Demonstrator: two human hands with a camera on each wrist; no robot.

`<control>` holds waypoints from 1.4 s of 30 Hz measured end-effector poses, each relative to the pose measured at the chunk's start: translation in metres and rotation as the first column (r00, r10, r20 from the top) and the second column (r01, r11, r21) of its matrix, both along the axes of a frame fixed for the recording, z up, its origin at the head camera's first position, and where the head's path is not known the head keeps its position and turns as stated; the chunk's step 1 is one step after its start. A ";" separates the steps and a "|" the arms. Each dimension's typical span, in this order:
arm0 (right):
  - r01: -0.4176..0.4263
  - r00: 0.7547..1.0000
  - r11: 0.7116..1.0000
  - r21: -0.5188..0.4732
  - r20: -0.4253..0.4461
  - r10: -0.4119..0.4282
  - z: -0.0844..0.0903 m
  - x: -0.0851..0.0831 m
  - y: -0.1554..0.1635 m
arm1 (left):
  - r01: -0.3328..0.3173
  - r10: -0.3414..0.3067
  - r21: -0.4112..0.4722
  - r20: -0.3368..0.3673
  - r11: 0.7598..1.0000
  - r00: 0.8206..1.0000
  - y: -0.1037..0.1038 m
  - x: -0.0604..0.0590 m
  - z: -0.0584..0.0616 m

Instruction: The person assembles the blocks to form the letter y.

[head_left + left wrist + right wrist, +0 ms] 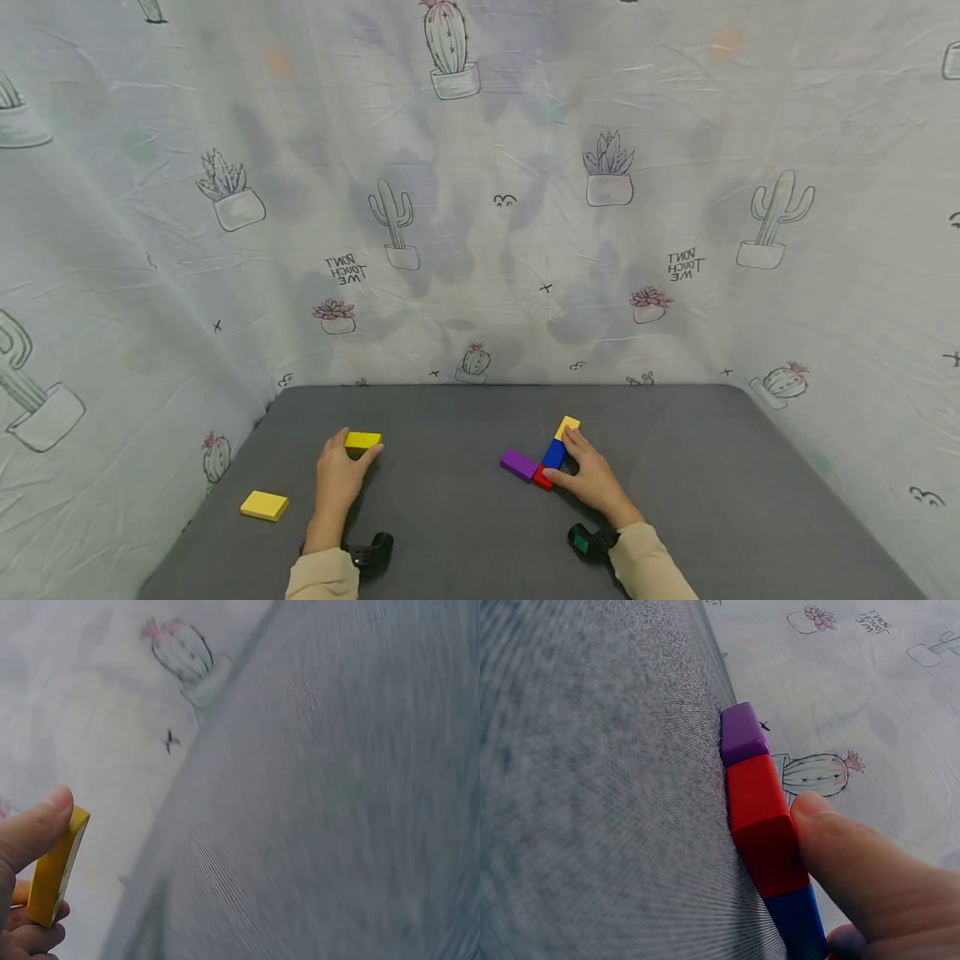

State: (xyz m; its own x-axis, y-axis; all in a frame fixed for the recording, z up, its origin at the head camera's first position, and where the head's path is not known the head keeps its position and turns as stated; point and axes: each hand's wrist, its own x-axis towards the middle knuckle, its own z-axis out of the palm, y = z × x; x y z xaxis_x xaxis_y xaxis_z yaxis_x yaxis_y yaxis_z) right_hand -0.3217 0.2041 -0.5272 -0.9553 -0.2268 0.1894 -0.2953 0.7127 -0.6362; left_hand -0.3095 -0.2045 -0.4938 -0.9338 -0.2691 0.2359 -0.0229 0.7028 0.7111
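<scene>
Yellow is what I have in my left hand (339, 477): a flat yellow block (363, 440) pinched between thumb and fingers, the thumb on its top face as the left wrist view shows (54, 876). It sits just off the fingertips, its long axis running across me, left to right, low over the grey mat (465, 517); whether it touches the mat I cannot tell.

My right hand (592, 477) is well apart from the left, curled against a row of blocks. The thumb presses the red block (542, 478) at the near end, and the fingers reach along the blue block (554, 454) toward the small yellow block (567, 427) at the far end. That row's long axis runs away from me and slightly to the right. A purple block (518, 464) butts against the red one and branches off toward my left hand; in the right wrist view the purple (742, 735) and red (760, 825) faces touch edge to edge.

So the held block lies to the left of the cluster, the purple piece being nearest to it, with bare mat between. Judging by that, the left hand is the one placed to carry it across.

Further out, left of my left hand, a second flat yellow tile (264, 505) lies on its own. Cactus-print cloth (480, 208) hangs behind.
</scene>
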 end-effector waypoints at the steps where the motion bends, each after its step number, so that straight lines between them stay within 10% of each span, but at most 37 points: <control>1: 0.002 1.000 1.000 0.000 -0.003 -0.002 0.000 0.000 0.000 | 0.002 -0.002 -0.001 -0.005 1.000 1.000 0.003 0.001 0.002; 12: 0.013 1.000 1.000 -0.006 -0.016 -0.013 -0.001 0.001 0.003 | 0.056 -0.054 0.029 -0.072 0.998 0.996 0.047 0.002 0.025; 42: 0.000 1.000 1.000 -0.001 -0.021 0.000 0.001 0.003 0.000 | 0.286 -0.282 0.060 -0.063 0.956 0.957 0.149 -0.026 -0.013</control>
